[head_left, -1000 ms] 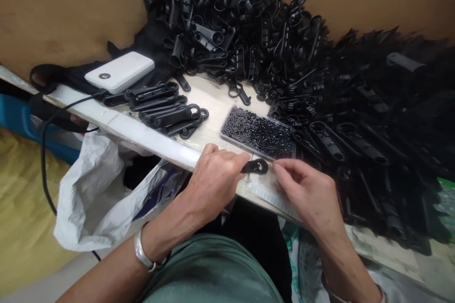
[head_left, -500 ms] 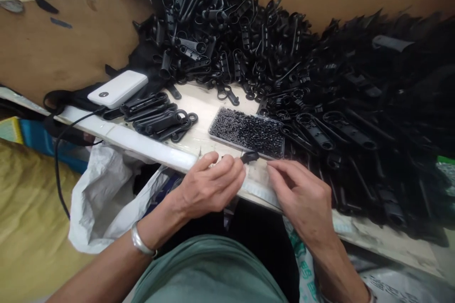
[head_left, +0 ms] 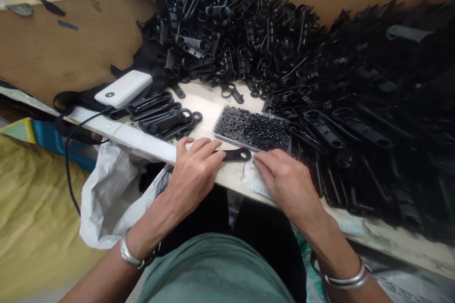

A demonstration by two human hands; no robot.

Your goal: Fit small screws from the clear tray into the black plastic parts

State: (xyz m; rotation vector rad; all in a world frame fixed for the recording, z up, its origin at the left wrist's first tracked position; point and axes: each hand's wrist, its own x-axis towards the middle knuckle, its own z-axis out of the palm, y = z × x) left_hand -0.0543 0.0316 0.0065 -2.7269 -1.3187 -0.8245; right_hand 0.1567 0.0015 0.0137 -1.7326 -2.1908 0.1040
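Note:
My left hand (head_left: 197, 165) lies over a black plastic part with a ring at its end (head_left: 235, 154), gripping it flat against the table edge; its left portion is hidden under the fingers. Just right of the ring, my right hand (head_left: 284, 175) has thumb and forefinger pinched together, and whatever is between them is too small to make out. Behind both hands sits a clear shallow box (head_left: 215, 133) filled with tiny dark pieces, silvery-looking on the left and black on the right.
Similar black parts form a large heap (head_left: 249, 33) along the back and right. A small stack of them (head_left: 163, 116) lies at left beside a white power bank (head_left: 124, 89) with a black cable (head_left: 71, 151). A white sack (head_left: 106, 199) hangs below the table edge.
My left hand has turned palm down and lowered the black part, earlier tilted in its fingers, flat onto the table edge. My right hand has moved left, close to the ring.

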